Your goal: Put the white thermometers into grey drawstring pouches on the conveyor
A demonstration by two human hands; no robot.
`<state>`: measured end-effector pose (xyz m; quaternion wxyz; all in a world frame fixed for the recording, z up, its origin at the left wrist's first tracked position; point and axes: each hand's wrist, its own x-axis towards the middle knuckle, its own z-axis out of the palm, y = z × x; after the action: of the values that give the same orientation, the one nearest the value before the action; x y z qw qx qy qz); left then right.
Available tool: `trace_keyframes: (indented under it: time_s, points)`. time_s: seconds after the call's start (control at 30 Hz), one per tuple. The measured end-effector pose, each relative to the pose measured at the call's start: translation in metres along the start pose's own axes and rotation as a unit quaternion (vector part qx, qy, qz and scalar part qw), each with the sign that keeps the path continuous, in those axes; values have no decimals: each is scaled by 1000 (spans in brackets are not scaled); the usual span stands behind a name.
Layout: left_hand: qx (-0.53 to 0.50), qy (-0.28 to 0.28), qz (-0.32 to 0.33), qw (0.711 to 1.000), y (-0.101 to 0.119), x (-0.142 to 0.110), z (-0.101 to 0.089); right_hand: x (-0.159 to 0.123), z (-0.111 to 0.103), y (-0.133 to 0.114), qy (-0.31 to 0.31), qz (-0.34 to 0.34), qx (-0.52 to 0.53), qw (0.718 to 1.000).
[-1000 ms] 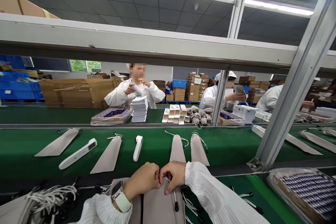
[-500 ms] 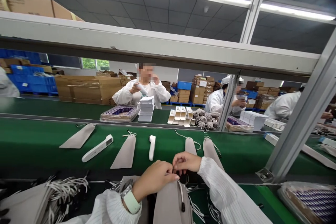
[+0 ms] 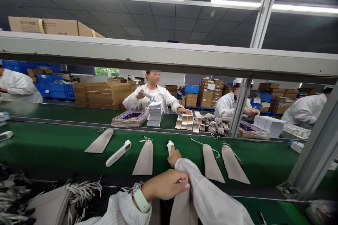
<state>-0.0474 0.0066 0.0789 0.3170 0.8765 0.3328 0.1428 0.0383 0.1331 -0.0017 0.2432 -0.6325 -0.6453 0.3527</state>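
Observation:
My left hand [image 3: 166,185] is closed on the top of a grey drawstring pouch [image 3: 181,206] that hangs in front of me. My right hand [image 3: 174,156] is stretched out over the green conveyor belt [image 3: 52,147] and grips a white handheld thermometer [image 3: 169,145], of which only the head shows. A second white thermometer [image 3: 118,153] lies on the belt to the left. Grey pouches lie flat on the belt: one [image 3: 144,158] just left of my right hand, two [image 3: 211,163] to its right.
A heap of grey pouches with white cords [image 3: 47,202] sits at my lower left. Metal frame posts [image 3: 311,161] stand at right. Across the belt, people in white coats work beside a tray [image 3: 129,118], stacked booklets [image 3: 154,114] and small white boxes [image 3: 188,121].
My right hand left the pouch's cord, reached forward over the belt and took hold of the white thermometer. The left hand kept the pouch. The view swung left.

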Motion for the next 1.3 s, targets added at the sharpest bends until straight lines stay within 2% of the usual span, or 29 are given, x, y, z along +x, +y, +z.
trace_keyframes:
  time_s: [0.1, 0.17, 0.23, 0.33, 0.43, 0.6, 0.67, 0.77, 0.83, 0.87, 1.0, 1.13, 1.2, 1.23, 1.3]
  points:
    - [-21, 15, 15, 1000, -4, 2, 3, -11, -26, 13, -40, 15, 84, 996]
    - [-41, 23, 8, 999, -4, 3, 5, -28, -50, 19, -59, -13, 172, 983]
    - [-61, 31, 6, 998, -3, 5, 7, -51, -75, 22, -86, -72, 314, 943]
    - [-82, 52, 12, 995, -1, 8, 11, -85, -103, 18, -127, -143, 489, 851]
    - [-98, 95, 1, 991, 0, 12, 15, -105, -114, 10, -137, -174, 515, 828]
    - [-135, 118, 5, 984, 2, 17, 18, -103, -106, 5, -123, -193, 541, 810]
    - [-130, 138, 5, 982, 1, 18, 19, -98, -100, 8, -102, -182, 536, 818]
    - [-111, 200, -15, 973, -3, 19, 18, -91, -92, 15, -85, -216, 424, 875]
    - [-104, 229, -22, 968, -5, 19, 17, -88, -87, 20, -114, -223, 322, 913]
    - [-103, 233, -25, 967, -6, 19, 16, -88, -86, 22, -135, -206, 287, 926]
    - [-97, 240, -36, 965, -9, 20, 14, -93, -84, 23, -175, -132, 243, 945]
    - [-87, 276, -26, 957, -13, 24, 18, -102, -78, 15, -209, -148, 184, 949]
    - [-77, 302, -22, 950, -12, 24, 18, -105, -74, 12, -167, -165, 175, 956]
    - [-67, 315, -23, 946, -11, 22, 16, -106, -73, 12, -118, -171, 178, 962]
    - [-32, 319, -50, 946, -6, 16, 9, -103, -78, 16, 20, -169, 172, 970]
